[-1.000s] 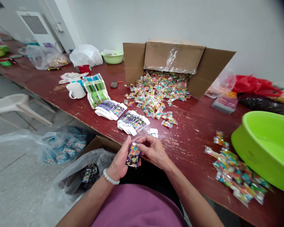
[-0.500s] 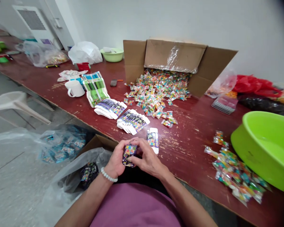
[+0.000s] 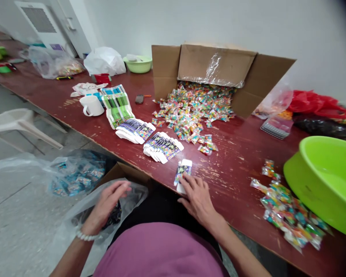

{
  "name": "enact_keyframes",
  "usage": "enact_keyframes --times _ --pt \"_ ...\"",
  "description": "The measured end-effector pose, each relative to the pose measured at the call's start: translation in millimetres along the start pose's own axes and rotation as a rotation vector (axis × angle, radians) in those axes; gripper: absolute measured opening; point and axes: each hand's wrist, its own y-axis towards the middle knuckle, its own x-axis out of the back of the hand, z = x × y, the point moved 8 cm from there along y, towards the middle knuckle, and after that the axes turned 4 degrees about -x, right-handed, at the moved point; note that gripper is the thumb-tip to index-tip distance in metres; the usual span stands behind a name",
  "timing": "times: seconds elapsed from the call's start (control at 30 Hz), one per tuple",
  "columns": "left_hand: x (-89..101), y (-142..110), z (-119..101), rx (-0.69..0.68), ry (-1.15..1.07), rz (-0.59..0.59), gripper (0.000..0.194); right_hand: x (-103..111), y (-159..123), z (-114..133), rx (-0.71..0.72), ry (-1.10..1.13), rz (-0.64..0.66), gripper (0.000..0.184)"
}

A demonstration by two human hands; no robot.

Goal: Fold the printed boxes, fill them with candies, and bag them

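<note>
My right hand [image 3: 198, 198] rests its fingertips on a small flattened purple printed candy carton [image 3: 182, 174] at the table's near edge, with the thumb apart from it. Over the clear plastic bag [image 3: 135, 192] in an open cardboard box below the table, my left hand [image 3: 109, 200] is held with fingers stretched out and nothing in it. Dark printed packs [image 3: 115, 214] show partly inside that bag, mostly behind the left hand. Two fanned stacks lie beyond the carton: one purple stack [image 3: 164, 147] and another purple stack [image 3: 135, 130].
Wrapped candies [image 3: 190, 111] spill from a large cardboard box [image 3: 216, 65]. More wrapped candies [image 3: 291, 215] lie beside a green basin [image 3: 308, 181] on the right. A white mug [image 3: 92, 105] stands by green cartons [image 3: 118, 105]. A white stool [image 3: 14, 119] stands left.
The small purple box held between both hands is no longer in them. My left hand moved left over the bag. My right hand moved right onto the flat carton, which has shifted slightly.
</note>
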Motion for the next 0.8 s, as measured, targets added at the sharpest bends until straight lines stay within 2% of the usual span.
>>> enact_keyframes --times 0.07,0.17,0.23,0.33,0.43,0.5,0.6,0.67,0.8 --pt "-52.1 -9.5 -4.3 0.139 -0.159 0.277 0.05 3.5 -4.8 17.3 0.049 0.105 -0.096 0.029" --pt "-124.1 -31.9 -24.2 0.29 -0.539 0.671 0.057 19.1 -9.1 42.7 0.134 0.282 -0.294 0.027" --pt "-147.8 -36.0 -40.9 0.312 -0.836 0.756 0.052 30.7 -12.0 60.3 0.205 0.353 -0.393 0.029" --pt "-158.1 -31.1 -49.6 0.38 -1.081 0.722 0.041 42.8 -15.1 84.4 0.297 0.41 -0.403 0.023" --pt "-152.0 -27.1 -54.7 0.366 -1.072 0.694 0.042 51.1 -13.2 92.3 0.312 0.515 -0.322 0.028" --pt "-142.4 -24.9 -61.7 0.257 -0.97 0.67 0.044 56.1 -5.9 82.5 0.229 0.621 -0.3 0.022" --pt "-137.3 -30.1 -75.1 0.082 -0.686 0.735 0.035 61.2 10.4 61.4 0.079 0.682 -0.331 0.017" --pt "-139.0 -35.1 -81.8 0.005 -0.517 0.796 0.029 61.4 21.7 57.4 0.078 0.649 -0.309 0.017" --pt "-140.9 -36.6 -83.5 -0.033 -0.358 0.835 0.03 53.8 37.1 57.0 0.091 0.58 -0.121 0.015"
